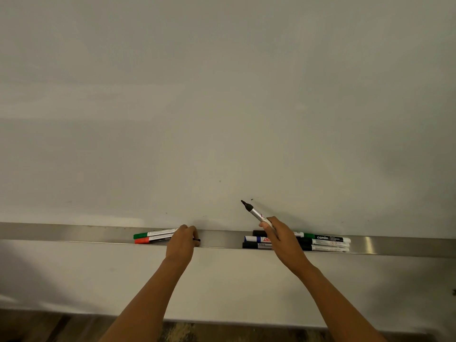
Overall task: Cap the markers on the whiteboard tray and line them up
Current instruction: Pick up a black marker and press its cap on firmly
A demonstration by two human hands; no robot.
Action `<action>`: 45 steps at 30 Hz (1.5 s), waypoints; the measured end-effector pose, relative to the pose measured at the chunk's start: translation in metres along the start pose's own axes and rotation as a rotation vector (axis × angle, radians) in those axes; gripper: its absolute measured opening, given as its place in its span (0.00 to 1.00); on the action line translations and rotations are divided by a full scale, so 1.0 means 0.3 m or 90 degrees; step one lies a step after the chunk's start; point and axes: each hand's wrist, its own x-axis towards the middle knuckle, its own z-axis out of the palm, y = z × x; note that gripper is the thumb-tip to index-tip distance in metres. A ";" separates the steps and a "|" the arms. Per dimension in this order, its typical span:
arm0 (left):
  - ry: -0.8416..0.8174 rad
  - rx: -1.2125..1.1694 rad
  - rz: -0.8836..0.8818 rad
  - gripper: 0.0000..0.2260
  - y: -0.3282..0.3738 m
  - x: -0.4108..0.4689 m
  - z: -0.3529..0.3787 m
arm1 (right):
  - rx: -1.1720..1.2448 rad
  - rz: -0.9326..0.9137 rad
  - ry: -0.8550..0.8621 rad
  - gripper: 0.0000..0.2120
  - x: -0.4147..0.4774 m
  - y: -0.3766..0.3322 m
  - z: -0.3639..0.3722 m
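Head view looked at a whiteboard (222,95) with a metal tray (74,233) running along its lower edge. Right hand (281,239), at about 4 o'clock from frame centre, was curled tight round the barrel of an uncapped black marker (255,213); the bare tip pointed up toward 10 o'clock, close to the board surface, contact not clear. Left hand (182,241), at about 6 o'clock, rested fingers-down in the tray, closed over something small and dark (197,240) that poked out at its 3 o'clock side; whether that was a cap or a marker end could not be told.

Just to the left hand's 9 o'clock side lay a green-capped marker (154,234) and, directly in front of it, a red-capped marker (153,240), parallel and touching, their right ends hidden under the fingers. Behind and around the right hand sat a cluster of markers (320,241): a blue one and black-capped ones at its 9 o'clock side, a green "camlin" one and two more white-barrelled ones at its 3 o'clock side, stacked in rough rows along the tray.
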 end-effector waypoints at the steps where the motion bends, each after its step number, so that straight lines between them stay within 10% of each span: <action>1: 0.000 -0.008 0.000 0.05 0.003 0.002 0.001 | 0.001 0.002 -0.003 0.16 0.002 -0.003 0.000; 21: 0.114 -0.416 -0.031 0.07 0.108 0.000 -0.056 | -0.025 -0.071 0.015 0.14 0.011 -0.110 -0.076; 45: 0.023 -0.755 0.233 0.11 0.459 -0.132 -0.406 | -0.151 -0.254 0.214 0.13 0.066 -0.390 -0.301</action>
